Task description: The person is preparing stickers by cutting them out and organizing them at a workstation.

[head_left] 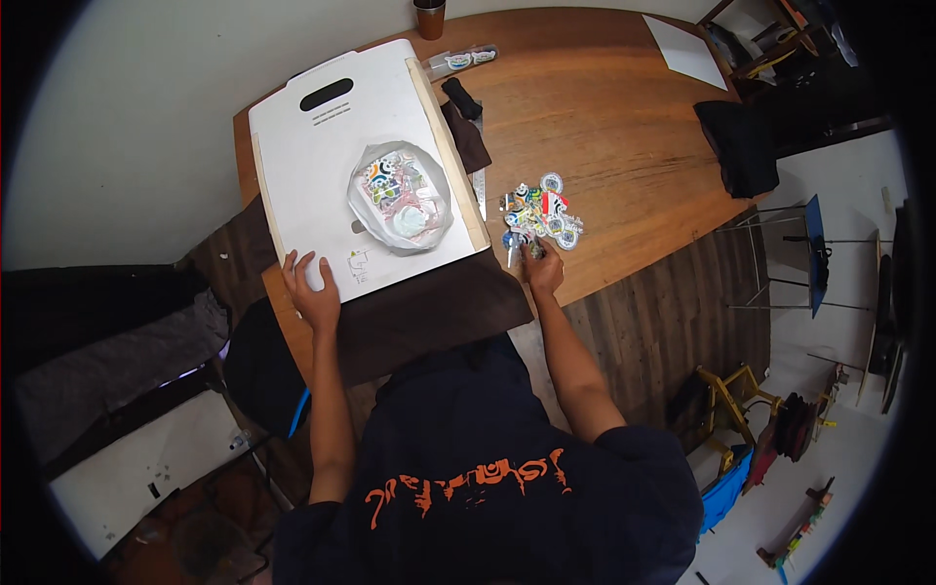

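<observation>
My left hand (312,295) lies on the near left corner of a white board (302,161) with an oval handle slot, fingers spread. On the board sits an open clear plastic bag (436,180) holding colourful stickers (385,175) and pinkish and whitish pieces. To the right, on the bare wood, is a loose pile of cut-out stickers (554,210), several of them round. My right hand (543,268) is at the near edge of this pile, fingers closed together. Something small and dark shows between them, too small to name. Small clear plastic lies beside those fingers.
The board rests on a brown wooden table (595,117) with a dark cloth (419,317) under its near edge. A clear packet (463,61), a black pouch (461,98) and a metal ruler (479,180) lie along its right side. A brown cup (429,18) stands behind; black fabric (736,146) hangs at the right edge.
</observation>
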Motion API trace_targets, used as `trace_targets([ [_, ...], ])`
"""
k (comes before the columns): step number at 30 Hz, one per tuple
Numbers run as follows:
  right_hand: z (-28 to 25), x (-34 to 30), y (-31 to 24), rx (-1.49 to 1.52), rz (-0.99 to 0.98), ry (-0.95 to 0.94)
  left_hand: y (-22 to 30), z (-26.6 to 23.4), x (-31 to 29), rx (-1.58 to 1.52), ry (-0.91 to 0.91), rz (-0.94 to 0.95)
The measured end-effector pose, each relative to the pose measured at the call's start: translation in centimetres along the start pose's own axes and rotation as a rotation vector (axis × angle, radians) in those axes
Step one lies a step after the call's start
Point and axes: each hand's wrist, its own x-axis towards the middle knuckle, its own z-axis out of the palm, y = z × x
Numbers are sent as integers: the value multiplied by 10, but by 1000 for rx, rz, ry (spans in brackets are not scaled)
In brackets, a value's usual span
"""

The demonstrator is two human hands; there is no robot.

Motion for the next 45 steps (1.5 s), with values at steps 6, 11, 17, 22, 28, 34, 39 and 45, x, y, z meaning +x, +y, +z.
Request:
trace_targets([
  [6, 9, -2, 19, -49, -120, 14, 3, 1, 1, 35, 10, 11],
  [11, 2, 4, 9, 38, -22, -14, -1, 0, 0, 13, 5, -6],
  [17, -2, 13, 5, -82, -343, -245, 6, 0, 1, 34, 17, 18],
  [22, -8, 23, -18, -204, -364, -346, 0, 1, 1, 42, 9, 22],
  [28, -8, 14, -1, -125, -318, -249, 1, -2, 0, 19, -3, -26],
  [34, 5, 22, 12, -244, -415, -273, 2, 0, 1, 10, -17, -13],
  [39, -4, 11, -5, -67, -407, -246, -1, -1, -1, 52, -3, -26],
  [45, 5, 20, -4, -105, -394, -281, -3, 1, -1, 58, 4, -27],
])
